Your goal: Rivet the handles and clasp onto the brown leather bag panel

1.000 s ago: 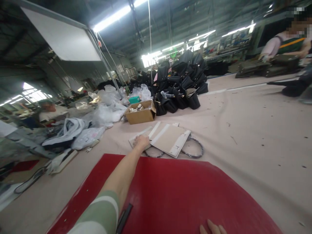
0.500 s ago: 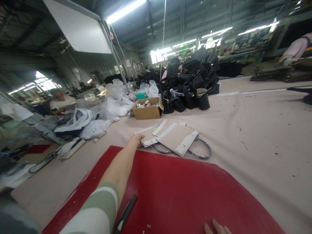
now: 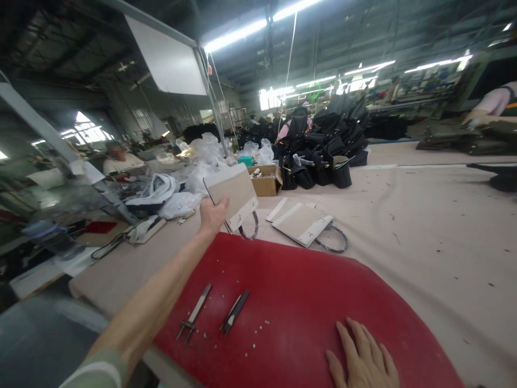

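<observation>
My left hand [image 3: 212, 214] is closed on the lower corner of a beige bag panel [image 3: 233, 194] and holds it up above the table; a grey loop handle [image 3: 249, 229] dangles from the panel. My right hand [image 3: 363, 360] lies flat with fingers spread on the red mat [image 3: 307, 302]. Two more beige panels [image 3: 302, 222] with a grey loop handle [image 3: 337, 243] lie on the cloth just beyond the mat. Two metal hand tools [image 3: 194, 314] [image 3: 235, 311] and several tiny white bits rest on the mat near its left edge.
A cardboard box [image 3: 267, 182] and a heap of black handbags [image 3: 323, 145] stand farther back. Clear plastic bags [image 3: 194, 167] and clutter fill the left side. Other people sit at the far left [image 3: 117, 156] and far right [image 3: 495, 102].
My left hand has taken a beige panel off the stack and lifted it up and toward me. The view has tilted down, bringing my right hand and the tools on the mat into sight.
</observation>
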Action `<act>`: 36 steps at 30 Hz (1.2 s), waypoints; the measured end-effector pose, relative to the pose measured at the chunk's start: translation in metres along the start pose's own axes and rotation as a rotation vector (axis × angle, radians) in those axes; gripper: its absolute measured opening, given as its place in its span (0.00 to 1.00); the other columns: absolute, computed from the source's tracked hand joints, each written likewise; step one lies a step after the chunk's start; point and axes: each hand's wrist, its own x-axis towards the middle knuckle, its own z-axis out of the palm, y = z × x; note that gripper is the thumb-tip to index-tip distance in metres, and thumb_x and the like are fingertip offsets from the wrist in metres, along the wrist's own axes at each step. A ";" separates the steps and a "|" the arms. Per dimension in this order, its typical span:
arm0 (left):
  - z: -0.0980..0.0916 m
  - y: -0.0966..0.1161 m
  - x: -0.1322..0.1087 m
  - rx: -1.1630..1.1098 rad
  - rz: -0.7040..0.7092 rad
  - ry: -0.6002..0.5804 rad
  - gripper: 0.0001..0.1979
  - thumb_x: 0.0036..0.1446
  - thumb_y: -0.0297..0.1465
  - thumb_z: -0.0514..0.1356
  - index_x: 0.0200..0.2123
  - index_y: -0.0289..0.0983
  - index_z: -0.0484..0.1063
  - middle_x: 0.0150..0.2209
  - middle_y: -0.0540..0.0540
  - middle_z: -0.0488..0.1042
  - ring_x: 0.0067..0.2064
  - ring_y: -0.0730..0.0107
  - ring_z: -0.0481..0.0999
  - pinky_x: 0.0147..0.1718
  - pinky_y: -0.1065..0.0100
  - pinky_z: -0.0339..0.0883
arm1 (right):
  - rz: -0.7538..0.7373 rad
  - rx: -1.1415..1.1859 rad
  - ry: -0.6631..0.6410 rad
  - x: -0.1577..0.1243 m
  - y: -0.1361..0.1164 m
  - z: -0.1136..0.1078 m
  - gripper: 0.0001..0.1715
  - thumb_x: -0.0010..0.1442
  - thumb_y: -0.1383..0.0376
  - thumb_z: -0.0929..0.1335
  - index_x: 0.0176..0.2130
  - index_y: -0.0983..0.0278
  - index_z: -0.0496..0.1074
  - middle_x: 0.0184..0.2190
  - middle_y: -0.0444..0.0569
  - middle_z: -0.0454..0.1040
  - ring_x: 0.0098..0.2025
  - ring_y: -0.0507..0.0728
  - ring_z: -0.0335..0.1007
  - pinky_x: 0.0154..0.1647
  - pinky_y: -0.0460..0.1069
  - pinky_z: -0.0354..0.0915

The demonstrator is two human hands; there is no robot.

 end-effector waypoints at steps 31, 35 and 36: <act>-0.115 -0.017 -0.295 0.361 0.893 -1.266 0.32 0.61 0.48 0.59 0.60 0.32 0.64 0.63 0.31 0.63 0.67 0.46 0.58 0.67 0.44 0.51 | 1.399 1.593 -0.516 -0.066 0.016 -0.153 0.35 0.35 0.67 0.80 0.44 0.72 0.74 0.40 0.63 0.77 0.35 0.68 0.77 0.36 0.57 0.76; -0.126 -0.039 -0.279 0.468 1.026 -1.432 0.23 0.61 0.37 0.62 0.57 0.33 0.67 0.62 0.33 0.65 0.66 0.49 0.60 0.67 0.47 0.52 | 1.286 1.413 -0.561 -0.025 0.032 -0.144 0.25 0.41 0.65 0.77 0.39 0.74 0.75 0.36 0.63 0.77 0.29 0.64 0.75 0.31 0.54 0.74; -0.129 -0.043 -0.282 0.482 1.057 -1.403 0.19 0.62 0.32 0.60 0.55 0.33 0.68 0.59 0.34 0.68 0.64 0.51 0.63 0.66 0.48 0.54 | 1.249 1.347 -0.527 -0.015 0.034 -0.141 0.22 0.45 0.63 0.76 0.39 0.74 0.75 0.34 0.61 0.77 0.28 0.63 0.74 0.30 0.53 0.72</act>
